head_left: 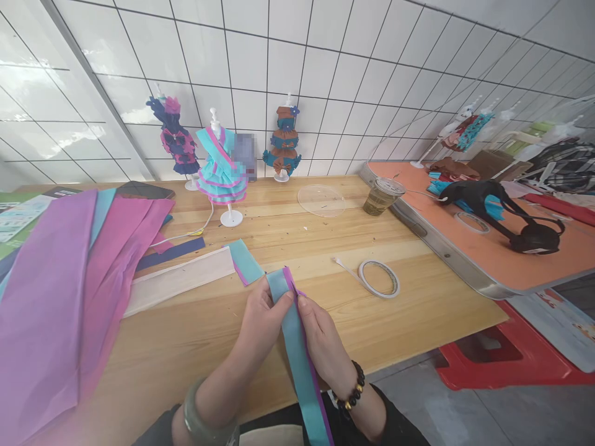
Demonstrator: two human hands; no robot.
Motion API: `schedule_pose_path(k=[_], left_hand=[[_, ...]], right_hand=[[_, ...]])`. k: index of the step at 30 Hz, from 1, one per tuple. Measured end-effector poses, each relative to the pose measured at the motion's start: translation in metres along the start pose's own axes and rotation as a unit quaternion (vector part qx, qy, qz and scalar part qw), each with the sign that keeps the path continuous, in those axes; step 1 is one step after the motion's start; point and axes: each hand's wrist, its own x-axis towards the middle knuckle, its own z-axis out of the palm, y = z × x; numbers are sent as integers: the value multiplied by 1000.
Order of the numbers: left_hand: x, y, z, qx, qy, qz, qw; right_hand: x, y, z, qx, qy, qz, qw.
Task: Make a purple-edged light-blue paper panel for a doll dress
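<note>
A long turquoise strip (pixel 297 353) edged in purple runs from the table's front down over my lap. It looks like thin fabric or paper; I cannot tell which. My left hand (pixel 264 313) pinches it near its upper end, thumb on top. Close beside, my right hand (pixel 320 331) has its fingers closed on the purple edging (pixel 287 275). A small dark line shows between the fingertips, too small to name. Just beyond my left hand lies a short turquoise piece with a purple border (pixel 246 261). To the right sits a roll of white double-sided tape (pixel 394 286), its end pulled loose.
Purple and pink sheets (pixel 51 297) cover the table's left side, near a pale strip (pixel 181 282). Small dress stands, one in turquoise ruffles (pixel 223 173), line the tiled wall. A lidded cup (pixel 379 201) stands near an orange-topped table (pixel 465 235) holding black headgear (pixel 534 238).
</note>
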Motion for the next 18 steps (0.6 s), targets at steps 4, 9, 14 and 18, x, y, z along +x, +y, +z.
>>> schedule_pose_path(k=[4, 9, 14, 18], left_hand=[[0, 1, 0, -7, 0, -8, 1000], [0, 2, 0, -7, -3, -16, 1000], [0, 4, -1, -1, 13, -5, 1000], [0, 3, -2, -22, 14, -13, 1000]], right_hand=[[0, -1, 0, 2, -3, -4, 1000], [0, -2, -1, -17, 0, 0, 1000], [-1, -1, -2, -36, -3, 2, 999], [-3, 2, -1, -45, -8, 8, 999]])
